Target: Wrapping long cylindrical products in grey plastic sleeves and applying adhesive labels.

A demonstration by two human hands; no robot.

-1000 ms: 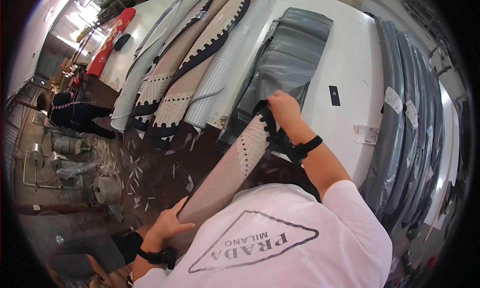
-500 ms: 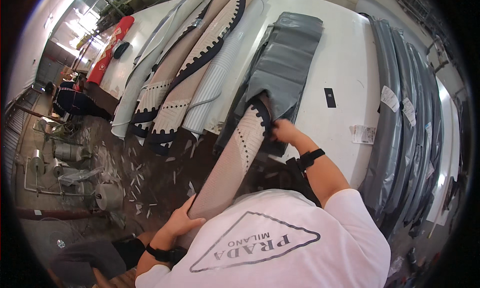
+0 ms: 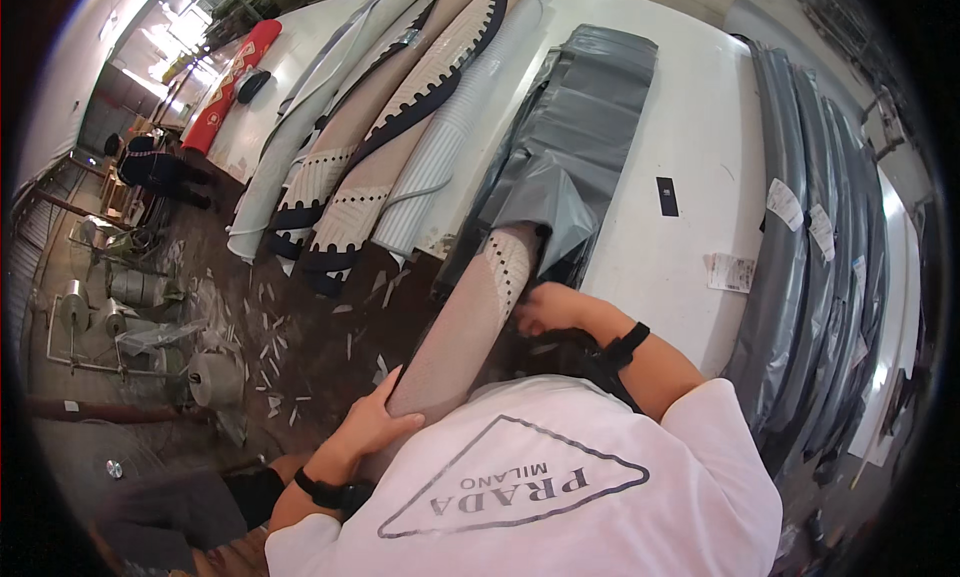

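the rolled rug (image 3: 462, 332), beige with a dotted pale band near its far end, lies with its long axis running from the person's chest up and to the right, its far end entering the mouth of a grey plastic bag (image 3: 585, 142) on the white table (image 3: 700, 127); that end is hidden inside the bag, and the near end is covered by the person's white shirt (image 3: 540, 487). the left hand (image 3: 375, 422) cups the near part of the roll, fingers curled against its underside and thumb on the side. the right hand (image 3: 545, 309) sits at the bag opening just beside the roll; its fingers look bent, but whether they pinch plastic or rug cannot be told. to the left, several rolled rugs (image 3: 380, 127), beige with dark scalloped borders and pale grey, lie parallel, pointing the same way. on the right, wrapped grey rolls (image 3: 810, 237) lie side by side, each carrying a small white rectangular label (image 3: 785, 202). a small black rectangular tag (image 3: 667, 196) and a white paper sheet (image 3: 732, 272) lie flat on the table between bag and rolls; their print is too small to make out. a red roll (image 3: 230, 82) lies at the far left edge. pale scraps (image 3: 280, 347) litter the dark floor. another person (image 3: 155, 172) stands far left, small and indistinct.
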